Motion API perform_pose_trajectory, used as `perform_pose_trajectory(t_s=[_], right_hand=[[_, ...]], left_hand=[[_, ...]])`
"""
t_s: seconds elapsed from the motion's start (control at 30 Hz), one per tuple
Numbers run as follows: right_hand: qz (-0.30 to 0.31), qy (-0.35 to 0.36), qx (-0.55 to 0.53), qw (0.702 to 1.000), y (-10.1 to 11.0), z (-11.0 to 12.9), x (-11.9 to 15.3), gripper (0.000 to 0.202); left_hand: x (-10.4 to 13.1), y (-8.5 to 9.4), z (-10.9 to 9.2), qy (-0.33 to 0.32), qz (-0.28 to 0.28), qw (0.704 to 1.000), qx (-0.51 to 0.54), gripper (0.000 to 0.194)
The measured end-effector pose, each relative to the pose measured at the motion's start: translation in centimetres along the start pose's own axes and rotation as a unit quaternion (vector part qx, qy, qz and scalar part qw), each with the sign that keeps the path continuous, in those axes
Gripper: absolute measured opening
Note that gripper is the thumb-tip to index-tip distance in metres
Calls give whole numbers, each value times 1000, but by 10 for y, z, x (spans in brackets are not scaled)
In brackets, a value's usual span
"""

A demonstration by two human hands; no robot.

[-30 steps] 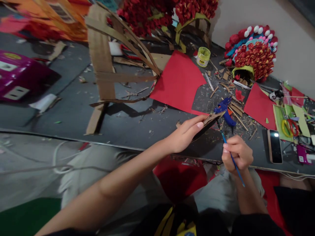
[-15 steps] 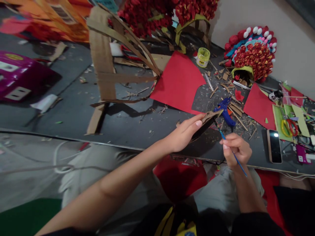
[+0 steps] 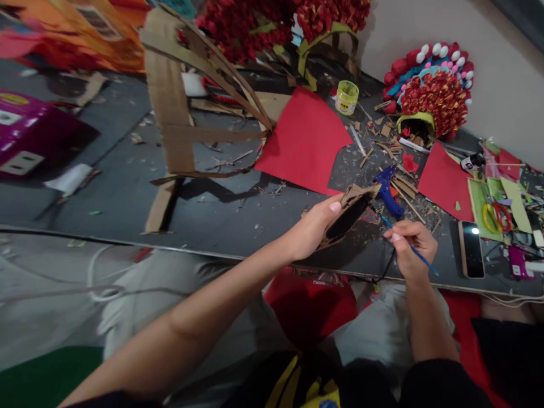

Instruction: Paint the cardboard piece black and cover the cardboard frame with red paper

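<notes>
My left hand (image 3: 313, 226) grips a cardboard piece (image 3: 349, 218) with a black face, held tilted over the table's front edge. In my right hand (image 3: 411, 245) is a thin blue paintbrush (image 3: 423, 259), pinched between the fingers, its dark tip at the black face. Just beyond the brush a blue glue gun (image 3: 386, 190) lies on the table. Red paper (image 3: 304, 141) lies behind my left hand. Farther back stands a jar with a yellow rim (image 3: 347, 97).
A cardboard strip frame (image 3: 170, 113) stands at the left, near a purple box (image 3: 36, 133). To the right are a phone (image 3: 471, 249), scissors (image 3: 493, 218), more red paper (image 3: 446, 181) and a red flowered headpiece (image 3: 433, 99). Cardboard scraps litter the table.
The cardboard piece has turned so more of its black face shows. My right hand has shifted slightly, and the brush lies at a flatter angle. The view has moved a little.
</notes>
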State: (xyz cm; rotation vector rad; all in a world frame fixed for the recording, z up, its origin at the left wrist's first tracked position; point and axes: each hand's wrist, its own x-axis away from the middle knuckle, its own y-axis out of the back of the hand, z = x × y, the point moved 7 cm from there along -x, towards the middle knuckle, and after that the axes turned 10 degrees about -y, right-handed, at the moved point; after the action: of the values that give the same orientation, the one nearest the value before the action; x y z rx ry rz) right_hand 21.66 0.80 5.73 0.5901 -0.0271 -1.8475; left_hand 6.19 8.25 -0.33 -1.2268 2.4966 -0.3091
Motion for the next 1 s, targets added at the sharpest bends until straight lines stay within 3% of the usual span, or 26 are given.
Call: perform_pose_trajectory(t_s=[0.27, 0.73, 1.0], right_hand=[[-54, -44, -38, 997, 10, -9, -1, 10], [-73, -54, 15, 996, 18, -11, -2, 10], [-56, -35, 42, 997, 12, -4, 0, 7]], left_hand=[[0, 2, -5, -4, -2, 1000, -9, 72], [1, 6, -1, 29, -10, 999, 16, 71], [-1, 8, -4, -14, -9, 999, -38, 70]])
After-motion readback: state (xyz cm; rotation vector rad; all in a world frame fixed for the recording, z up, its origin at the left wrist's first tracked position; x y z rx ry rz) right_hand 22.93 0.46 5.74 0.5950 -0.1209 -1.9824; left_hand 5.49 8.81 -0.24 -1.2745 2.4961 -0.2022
